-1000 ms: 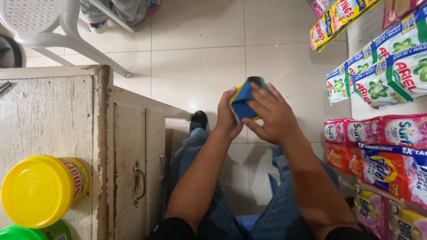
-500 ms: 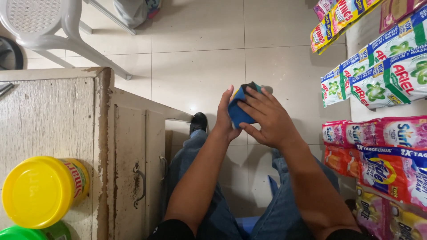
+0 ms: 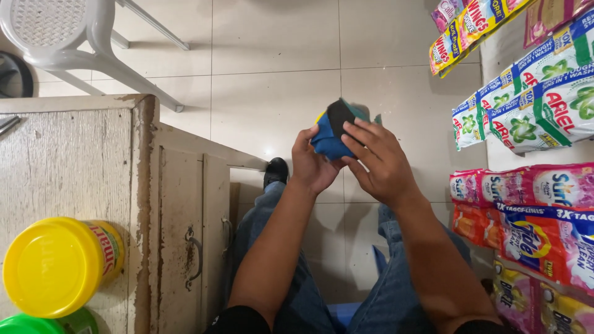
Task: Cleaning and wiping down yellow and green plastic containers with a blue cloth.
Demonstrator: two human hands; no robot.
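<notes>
Both of my hands hold a small blue packet (image 3: 331, 137) with a dark face and a bit of yellow and green at its edges, out in front of me above my knees. My left hand (image 3: 312, 162) cups it from the left and below, thumb along its side. My right hand (image 3: 380, 162) lies over it from the right, fingers spread on its dark face. I sit with my jeans-clad legs (image 3: 281, 260) stretched over the tiled floor, one dark shoe (image 3: 276, 171) showing beyond my left wrist.
A worn whitish wooden cabinet (image 3: 74, 167) with a handled door stands at my left; a yellow-lidded jar (image 3: 52, 266) and a green lid (image 3: 25, 325) sit on it. A white plastic chair (image 3: 68, 37) is behind it. Hanging strips of detergent sachets (image 3: 532, 105) fill the right side.
The packet has been turned in my hands, its dark face now showing. My right fingers have shifted across it; both hands stay roughly in place.
</notes>
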